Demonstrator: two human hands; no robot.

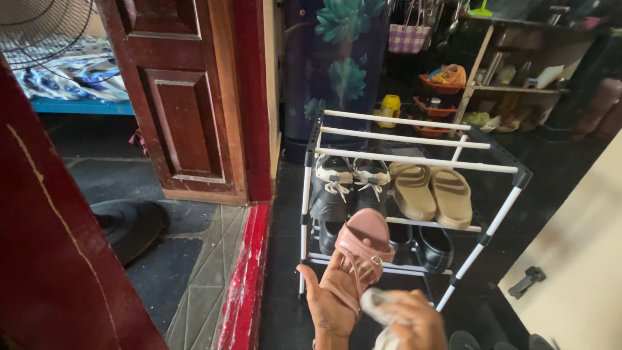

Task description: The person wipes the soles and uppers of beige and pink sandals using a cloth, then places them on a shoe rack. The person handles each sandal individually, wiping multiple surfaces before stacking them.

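- two hands show at the bottom centre of the frame, both busy with one pink sandal (360, 249).
- my left hand (330, 301) has its fingers wrapped under the sandal, thumb sticking up on the left side, so it is clamped on the shoe.
- the sandal tilts up and away from me, its toe end overlapping the front of the shoe rack (414, 159) in the picture, its strap with a small metal buckle facing right.
- my right hand (414, 321) is closed around a whitish cloth (379, 308), which is pressed against the lower end of the sandal.
- the rack is white-tubed with dark corner joints and fills the middle of the frame; its top rails are bare.
- on its middle shelf i see a pair of black-and-white laced sneakers (352, 185) on the left and a pair of tan slides (433, 193) just beside them on the right.
- black shoes (435, 247) sit on the lowest shelf, partly hidden behind the sandal.
- a dark red wooden door (184, 97) stands in the upper left, with a red-painted threshold (249, 279) running down to the lower middle.
- cluttered shelves (512, 87) fill the upper right.
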